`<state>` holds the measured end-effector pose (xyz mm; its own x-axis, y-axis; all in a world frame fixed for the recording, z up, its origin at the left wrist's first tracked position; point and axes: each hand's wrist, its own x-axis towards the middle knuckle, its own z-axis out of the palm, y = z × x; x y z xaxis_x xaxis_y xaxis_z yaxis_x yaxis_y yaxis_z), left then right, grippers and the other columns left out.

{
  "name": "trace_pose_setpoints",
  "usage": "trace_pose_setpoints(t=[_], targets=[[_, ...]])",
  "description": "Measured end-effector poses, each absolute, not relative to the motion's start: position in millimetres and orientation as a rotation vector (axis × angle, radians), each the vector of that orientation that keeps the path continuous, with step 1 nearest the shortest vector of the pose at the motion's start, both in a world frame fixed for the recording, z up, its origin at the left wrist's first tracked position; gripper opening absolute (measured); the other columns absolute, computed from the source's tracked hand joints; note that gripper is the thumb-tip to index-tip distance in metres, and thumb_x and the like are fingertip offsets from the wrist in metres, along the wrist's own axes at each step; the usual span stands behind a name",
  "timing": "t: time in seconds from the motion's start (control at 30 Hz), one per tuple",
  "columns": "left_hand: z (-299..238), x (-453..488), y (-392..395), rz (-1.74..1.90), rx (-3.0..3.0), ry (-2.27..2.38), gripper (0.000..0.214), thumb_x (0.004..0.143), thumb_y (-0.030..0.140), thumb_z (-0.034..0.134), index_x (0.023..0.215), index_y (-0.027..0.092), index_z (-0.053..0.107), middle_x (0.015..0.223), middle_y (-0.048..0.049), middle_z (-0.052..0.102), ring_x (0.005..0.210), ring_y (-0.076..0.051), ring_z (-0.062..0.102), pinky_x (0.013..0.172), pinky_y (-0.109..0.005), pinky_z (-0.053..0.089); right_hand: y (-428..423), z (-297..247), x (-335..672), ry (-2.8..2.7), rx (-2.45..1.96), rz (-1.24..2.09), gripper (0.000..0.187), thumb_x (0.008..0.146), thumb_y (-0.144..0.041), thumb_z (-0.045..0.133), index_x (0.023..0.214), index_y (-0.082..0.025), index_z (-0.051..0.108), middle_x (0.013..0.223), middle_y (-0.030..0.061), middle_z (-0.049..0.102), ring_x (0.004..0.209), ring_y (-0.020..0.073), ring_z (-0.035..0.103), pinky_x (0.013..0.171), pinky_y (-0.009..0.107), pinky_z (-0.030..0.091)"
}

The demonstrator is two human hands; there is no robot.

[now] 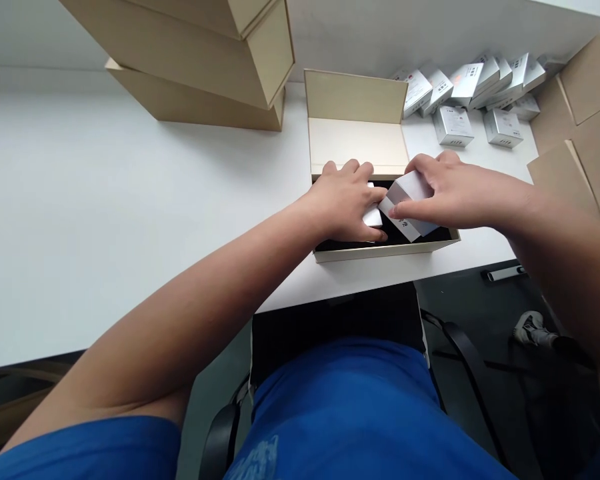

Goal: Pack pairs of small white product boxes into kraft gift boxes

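A cream presentation box point(390, 252) with a dark inside lies on the white table, its lid point(357, 97) folded back. My right hand point(455, 190) grips a small silver-white box point(414, 187) between thumb and fingers. That box is tilted over the right part of the presentation box. Beside it, my left hand point(345, 203) reaches over the left part, fingers curled round another small white box point(373, 217) that is mostly hidden under the palm. The fingertips of both hands come close together in the middle.
Several silver-white boxes point(465, 83) lie heaped at the back right, with two point(453, 127) standing in front. Large tan boxes point(195, 67) are stacked at the back left. More tan boxes point(570, 127) stand at the right edge. Another person's shoe point(533, 328) shows below the table.
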<state>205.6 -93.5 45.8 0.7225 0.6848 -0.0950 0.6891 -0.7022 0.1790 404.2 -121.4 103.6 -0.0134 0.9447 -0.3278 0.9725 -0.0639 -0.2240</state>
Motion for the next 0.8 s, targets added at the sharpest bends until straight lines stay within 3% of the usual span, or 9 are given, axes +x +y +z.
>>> trace_pose_setpoints(t=[0.13,0.23,0.33,0.43,0.57,0.8], targets=[[45,214,-92,-0.018,2.720,1.114,0.046,0.087,0.047,0.071,0.124,0.021,0.077,0.142,-0.0193,0.059,0.139,-0.048,0.051,0.117,-0.069,0.041,-129,102,410,2.314,2.110,-0.514,0.075,0.079,-0.077,0.074,0.131,-0.023,0.064,0.138,0.0148,0.058,0.110,0.0363,0.067,0.099,0.056,0.059],[43,216,-93,-0.013,2.705,1.096,0.045,0.089,0.044,0.066,0.123,0.018,0.078,0.154,-0.0206,0.053,0.150,-0.049,0.042,0.128,-0.074,0.023,-130,105,415,2.408,2.055,-0.512,0.087,0.075,-0.078,0.076,0.144,-0.027,0.059,0.146,0.0149,0.054,0.108,0.0361,0.067,0.095,0.055,0.060],[41,213,-93,0.036,2.688,1.044,0.051,0.090,0.043,0.066,0.133,0.017,0.074,0.170,-0.0188,0.042,0.161,-0.046,0.031,0.135,-0.069,0.009,-128,107,421,2.450,1.902,-0.656,0.088,0.078,-0.080,0.073,0.149,-0.031,0.059,0.146,0.0138,0.055,0.108,0.0341,0.065,0.094,0.053,0.060],[37,208,-90,0.144,2.654,1.004,0.069,0.089,0.054,0.069,0.147,0.017,0.063,0.173,-0.0192,0.040,0.165,-0.044,0.027,0.137,-0.064,0.007,-126,101,428,2.528,1.798,-0.756,0.083,0.077,-0.078,0.075,0.144,-0.030,0.064,0.140,0.0136,0.059,0.115,0.0348,0.063,0.098,0.052,0.059],[32,202,-87,0.273,2.639,0.962,0.094,0.080,0.072,0.077,0.153,0.017,0.056,0.172,-0.0209,0.042,0.164,-0.047,0.026,0.137,-0.067,0.005,-128,84,432,2.628,1.788,-0.798,0.075,0.082,-0.074,0.070,0.142,-0.030,0.066,0.146,0.0129,0.058,0.119,0.0349,0.064,0.106,0.056,0.057],[29,202,-89,0.241,2.673,0.991,0.082,0.088,0.082,0.064,0.138,0.017,0.071,0.170,-0.0205,0.044,0.164,-0.050,0.025,0.135,-0.071,0.001,-140,65,419,2.697,1.884,-0.522,0.065,0.099,-0.071,0.047,0.141,-0.023,0.060,0.146,0.0154,0.058,0.124,0.0369,0.063,0.110,0.061,0.054]])
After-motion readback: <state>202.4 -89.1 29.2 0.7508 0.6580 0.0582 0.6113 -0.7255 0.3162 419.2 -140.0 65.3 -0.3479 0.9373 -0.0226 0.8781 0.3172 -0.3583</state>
